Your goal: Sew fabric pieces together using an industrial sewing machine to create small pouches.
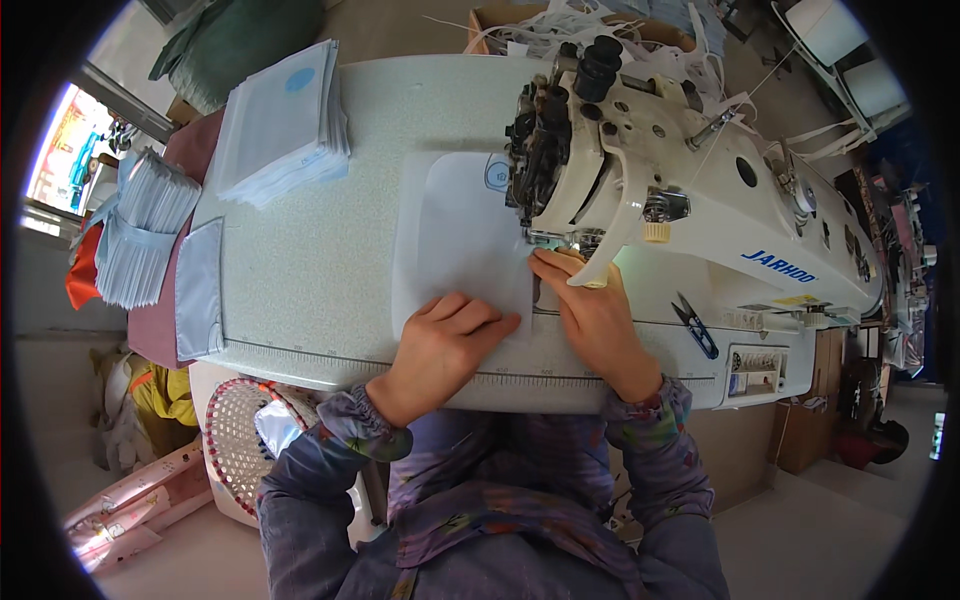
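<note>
A white fabric panel [460, 235] with rounded corners and a small blue mark lies flat under the head of a white sewing machine [690, 210]. At its near edge, my left hand [445, 345] is closed, fingers curled and thumb stretched along the cloth. My right hand [595, 325] has its fingers close together, the tips pressed on the panel's right edge beside the presser foot [548, 240]. A pale curved machine part partly covers these fingers. What lies under the right palm is hidden.
A stack of white panels [275, 125] stands at the back left, with a tied bundle [145, 235] beyond the table's left end. Thread snips [694, 325] lie right of my right hand. A woven basket [240, 440] sits below the front edge; a box of white strips [590, 30] stands behind.
</note>
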`<state>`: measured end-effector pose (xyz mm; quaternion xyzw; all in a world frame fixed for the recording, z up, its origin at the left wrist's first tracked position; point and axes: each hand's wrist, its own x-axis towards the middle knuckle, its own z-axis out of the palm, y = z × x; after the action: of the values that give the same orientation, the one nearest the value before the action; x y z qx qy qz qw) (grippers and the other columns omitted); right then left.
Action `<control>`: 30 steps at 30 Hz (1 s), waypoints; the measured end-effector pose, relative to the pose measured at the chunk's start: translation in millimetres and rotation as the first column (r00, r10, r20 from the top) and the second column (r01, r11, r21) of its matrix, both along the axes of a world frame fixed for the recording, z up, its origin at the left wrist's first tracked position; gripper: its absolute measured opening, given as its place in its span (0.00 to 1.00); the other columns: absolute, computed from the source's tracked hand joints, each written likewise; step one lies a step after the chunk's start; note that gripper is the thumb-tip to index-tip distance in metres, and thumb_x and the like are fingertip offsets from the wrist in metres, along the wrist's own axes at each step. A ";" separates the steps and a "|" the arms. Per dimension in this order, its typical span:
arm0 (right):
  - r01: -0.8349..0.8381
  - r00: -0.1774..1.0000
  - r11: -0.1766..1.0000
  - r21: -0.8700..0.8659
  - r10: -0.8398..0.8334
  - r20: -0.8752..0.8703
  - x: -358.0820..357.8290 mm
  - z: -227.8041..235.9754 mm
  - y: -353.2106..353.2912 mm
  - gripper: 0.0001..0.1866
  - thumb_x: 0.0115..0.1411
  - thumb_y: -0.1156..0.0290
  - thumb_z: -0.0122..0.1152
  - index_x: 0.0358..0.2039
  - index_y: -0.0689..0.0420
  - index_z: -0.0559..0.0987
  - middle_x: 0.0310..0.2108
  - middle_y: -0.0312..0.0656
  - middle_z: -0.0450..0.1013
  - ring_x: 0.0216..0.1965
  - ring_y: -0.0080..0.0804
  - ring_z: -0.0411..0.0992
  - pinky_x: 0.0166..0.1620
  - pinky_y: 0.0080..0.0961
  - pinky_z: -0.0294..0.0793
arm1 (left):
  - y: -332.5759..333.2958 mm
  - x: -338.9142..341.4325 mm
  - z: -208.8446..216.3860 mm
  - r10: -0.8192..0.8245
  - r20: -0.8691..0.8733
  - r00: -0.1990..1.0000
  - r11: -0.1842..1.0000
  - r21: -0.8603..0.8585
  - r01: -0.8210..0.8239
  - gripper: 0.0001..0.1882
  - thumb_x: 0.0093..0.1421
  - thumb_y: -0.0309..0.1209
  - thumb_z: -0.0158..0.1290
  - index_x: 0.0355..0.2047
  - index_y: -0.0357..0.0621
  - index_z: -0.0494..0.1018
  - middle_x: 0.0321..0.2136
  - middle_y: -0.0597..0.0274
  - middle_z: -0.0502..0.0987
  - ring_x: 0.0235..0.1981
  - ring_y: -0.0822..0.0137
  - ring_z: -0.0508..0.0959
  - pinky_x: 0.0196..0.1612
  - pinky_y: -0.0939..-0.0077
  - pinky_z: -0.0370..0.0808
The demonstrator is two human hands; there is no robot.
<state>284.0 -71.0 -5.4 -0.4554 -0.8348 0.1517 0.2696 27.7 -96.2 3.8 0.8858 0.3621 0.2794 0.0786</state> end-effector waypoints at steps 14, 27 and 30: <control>0.007 1.000 0.999 0.037 -0.006 -0.006 -2.5 1.8 -1.2 0.25 0.64 0.86 0.57 0.61 0.58 0.83 0.61 0.45 0.79 0.60 0.53 0.77 0.61 0.47 0.74 | 82.3 -1.0 -4.6 -0.054 0.019 0.998 0.998 0.039 0.053 0.19 0.51 0.25 0.61 0.45 0.49 0.88 0.36 0.69 0.79 0.41 0.61 0.81 0.46 0.68 0.82; 0.037 0.999 0.999 0.024 -0.037 -0.005 -5.3 -0.7 -1.8 0.25 0.65 0.85 0.57 0.61 0.57 0.83 0.62 0.45 0.79 0.60 0.54 0.78 0.62 0.47 0.76 | 147.8 -6.1 17.1 -0.162 -0.023 0.987 0.973 -0.171 0.155 0.12 0.59 0.21 0.60 0.43 0.43 0.86 0.45 0.58 0.83 0.50 0.52 0.83 0.52 0.57 0.82; 0.037 0.998 0.998 0.052 -0.039 0.039 -6.2 -2.4 -2.7 0.25 0.65 0.86 0.57 0.61 0.57 0.83 0.62 0.46 0.79 0.60 0.55 0.77 0.61 0.47 0.76 | 161.9 -3.3 0.0 -0.187 0.010 0.982 0.978 -0.096 0.187 0.11 0.61 0.24 0.61 0.45 0.43 0.84 0.51 0.55 0.84 0.53 0.51 0.83 0.55 0.54 0.82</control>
<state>277.9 -73.7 -7.8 -0.4670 -0.8349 0.1160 0.2672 24.4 65.8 3.8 0.9110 0.2903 0.2534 0.1472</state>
